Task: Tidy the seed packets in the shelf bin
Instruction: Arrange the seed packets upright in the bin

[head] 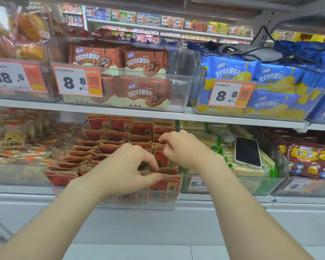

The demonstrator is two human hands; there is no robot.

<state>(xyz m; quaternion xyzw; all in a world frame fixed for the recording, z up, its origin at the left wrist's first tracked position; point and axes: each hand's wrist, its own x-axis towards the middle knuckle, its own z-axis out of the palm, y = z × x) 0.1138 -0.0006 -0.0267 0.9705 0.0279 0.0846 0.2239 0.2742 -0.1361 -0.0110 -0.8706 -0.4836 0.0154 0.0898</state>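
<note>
Two bare arms come up from the bottom edge, left forearm [51,216] and right forearm [238,207], both reaching into the lower shelf. The left hand [128,166] is over the front right corner of the clear bin [139,205]. Its thumb and forefinger are closed in a pinch on the top edge of the front packet [167,184], red and tan, standing upright against the bin's front wall.

The right hand [184,149] sits just behind and a little higher, fingers curled down at the packet tops in the right-hand row. It looks like a pinch on the upright one under the knuckles, but the fingers cover the contact, so I can't tell for sure.

The seed packets [105,147] fill the bin. The left rows lean back, overlapping like shingles, and the back row stands upright under the shelf edge.

In the next bin to the right are green packets [251,172], with a phone [247,154] lying face up on them, screen dark. On the upper shelf, brown biscuit packs [144,94] sit beside an 8.8 price tag [79,81], with blue biscuit packs [231,70] to their right.
</note>
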